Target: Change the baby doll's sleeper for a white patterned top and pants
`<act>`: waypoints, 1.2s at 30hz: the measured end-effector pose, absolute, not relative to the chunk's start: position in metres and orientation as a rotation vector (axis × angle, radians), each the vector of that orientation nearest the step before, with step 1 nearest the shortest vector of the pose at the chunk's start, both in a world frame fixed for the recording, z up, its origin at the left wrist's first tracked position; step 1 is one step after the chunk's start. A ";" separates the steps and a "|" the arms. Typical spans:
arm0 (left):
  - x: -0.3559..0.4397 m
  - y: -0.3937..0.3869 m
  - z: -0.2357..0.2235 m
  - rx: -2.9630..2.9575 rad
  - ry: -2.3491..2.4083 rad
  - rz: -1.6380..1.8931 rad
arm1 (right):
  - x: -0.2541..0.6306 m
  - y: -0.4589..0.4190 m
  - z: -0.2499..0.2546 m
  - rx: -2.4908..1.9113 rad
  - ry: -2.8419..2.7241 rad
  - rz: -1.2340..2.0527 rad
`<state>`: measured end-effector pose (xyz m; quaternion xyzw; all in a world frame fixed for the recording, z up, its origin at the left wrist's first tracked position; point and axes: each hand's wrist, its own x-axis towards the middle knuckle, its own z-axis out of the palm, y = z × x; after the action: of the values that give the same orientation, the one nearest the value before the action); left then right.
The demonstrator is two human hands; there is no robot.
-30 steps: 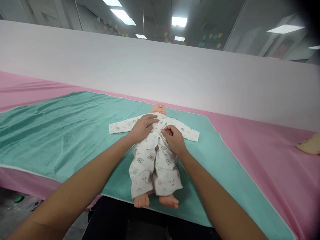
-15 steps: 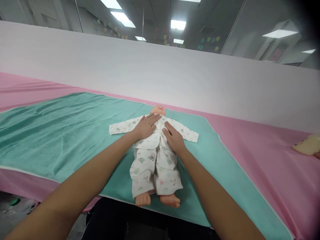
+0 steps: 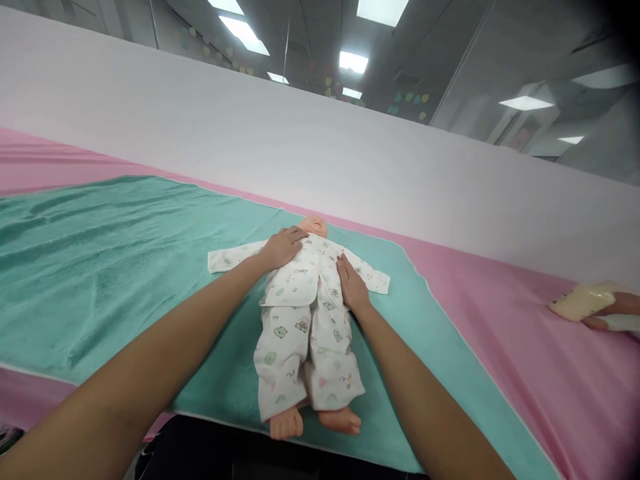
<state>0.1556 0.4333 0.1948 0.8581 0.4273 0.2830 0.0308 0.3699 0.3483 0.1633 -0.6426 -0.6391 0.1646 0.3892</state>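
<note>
A baby doll [image 3: 314, 225] lies on its back, feet toward me, on a teal towel [image 3: 150, 267]. It wears a white printed jacket [image 3: 291, 283] and matching trousers [image 3: 285, 340]; its bare feet stick out of the legs. My left hand [image 3: 285, 247] rests flat on the doll's upper chest and shoulder at the left, fingers stretched out. Against the right side of the jacket lies my right hand [image 3: 353, 283], its fingers extended along the cloth. Both sleeves spread outward, and no doll hands show at the cuffs.
A pink cover [image 3: 500, 300] lies under the towel. Behind it stands a white wall [image 3: 300, 147] with glass panels above. At the far right, part of another doll's limb or a pale yellowish item [image 3: 583, 301] shows, partly cut off.
My hands have moved apart, from the middle of the doll's chest out to its two sides. The view has tilted and shifted slightly, bringing more of the item at right into sight.
</note>
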 end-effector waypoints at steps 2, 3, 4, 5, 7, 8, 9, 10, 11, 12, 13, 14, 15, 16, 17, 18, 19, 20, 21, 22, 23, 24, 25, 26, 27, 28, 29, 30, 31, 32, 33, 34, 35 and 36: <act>0.152 0.434 0.194 2.666 1.269 0.929 | 0.369 0.349 0.163 -1.626 -1.627 0.413; 0.150 0.433 0.194 2.700 1.238 0.948 | 0.369 0.349 0.163 -1.624 -1.624 0.413; 0.149 0.431 0.194 2.745 1.209 0.954 | 0.369 0.349 0.163 -1.623 -1.619 0.417; 0.149 0.429 0.196 2.791 1.190 0.945 | 0.368 0.349 0.163 -1.621 -1.613 0.423; 0.150 0.424 0.199 2.853 1.201 0.898 | 0.367 0.349 0.163 -1.615 -1.602 0.437; 0.151 0.422 0.201 2.863 1.228 0.877 | 0.367 0.349 0.163 -1.612 -1.599 0.445; 0.152 0.421 0.203 2.866 1.255 0.865 | 0.366 0.349 0.164 -1.612 -1.596 0.451; 0.154 0.421 0.205 2.873 1.270 0.859 | 0.365 0.348 0.164 -1.614 -1.589 0.455; 0.155 0.422 0.207 2.893 1.265 0.853 | 0.364 0.348 0.164 -1.616 -1.583 0.458; 0.156 0.423 0.209 2.926 1.245 0.840 | 0.364 0.348 0.164 -1.620 -1.578 0.459; 0.157 0.424 0.211 2.968 1.216 0.812 | 0.363 0.347 0.164 -1.625 -1.575 0.460; 0.159 0.426 0.214 3.009 1.189 0.771 | 0.363 0.347 0.164 -1.628 -1.573 0.461; 0.160 0.428 0.217 3.043 1.177 0.724 | 0.363 0.347 0.164 -1.629 -1.573 0.460; 0.161 0.430 0.219 3.069 1.177 0.675 | 0.363 0.347 0.163 -1.627 -1.574 0.457; 0.163 0.432 0.222 3.085 1.189 0.631 | 0.363 0.348 0.163 -1.623 -1.576 0.455; 0.165 0.434 0.224 3.094 1.202 0.599 | 0.364 0.348 0.163 -1.616 -1.580 0.453; 0.166 0.435 0.226 3.098 1.212 0.585 | 0.364 0.348 0.163 -1.607 -1.584 0.453; 0.168 0.436 0.227 3.099 1.219 0.586 | 0.364 0.348 0.162 -1.598 -1.588 0.456; 0.169 0.437 0.227 3.093 1.226 0.601 | 0.364 0.348 0.162 -1.591 -1.590 0.458; 0.169 0.437 0.227 3.080 1.232 0.627 | 0.364 0.349 0.162 -1.583 -1.594 0.456; 0.169 0.437 0.226 3.053 1.246 0.664 | 0.364 0.350 0.162 -1.572 -1.599 0.446; 0.168 0.437 0.223 3.007 1.278 0.710 | 0.364 0.351 0.161 -1.562 -1.605 0.426; 0.166 0.436 0.220 2.943 1.331 0.759 | 0.364 0.353 0.160 -1.557 -1.615 0.396; 0.163 0.436 0.216 2.868 1.394 0.805 | 0.366 0.355 0.159 -1.563 -1.623 0.358; 0.159 0.436 0.212 2.791 1.460 0.842 | 0.368 0.358 0.158 -1.586 -1.622 0.315; 0.155 0.436 0.207 2.721 1.522 0.864 | 0.373 0.360 0.157 -1.625 -1.613 0.275; 0.149 0.435 0.202 2.667 1.573 0.867 | 0.378 0.362 0.156 -1.675 -1.593 0.236; 0.143 0.435 0.197 2.629 1.609 0.851 | 0.386 0.364 0.155 -1.736 -1.561 0.202; 0.136 0.434 0.193 2.605 1.631 0.821 | 0.396 0.364 0.155 -1.804 -1.521 0.176; 0.129 0.433 0.190 2.588 1.652 0.783 | 0.407 0.363 0.155 -1.878 -1.476 0.161; 0.122 0.431 0.187 2.576 1.677 0.738 | 0.419 0.361 0.156 -1.953 -1.432 0.154; 0.115 0.429 0.185 2.568 1.706 0.684 | 0.431 0.358 0.157 -2.023 -1.390 0.152; 0.108 0.427 0.184 2.566 1.737 0.626 | 0.442 0.355 0.157 -2.079 -1.351 0.154; 0.101 0.425 0.183 2.569 1.771 0.567 | 0.452 0.352 0.158 -2.117 -1.319 0.154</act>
<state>0.1005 0.4250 0.1834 0.8100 0.5583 0.1786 -0.0150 0.4523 0.3523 0.1580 -0.8037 -0.5008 0.0585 0.3160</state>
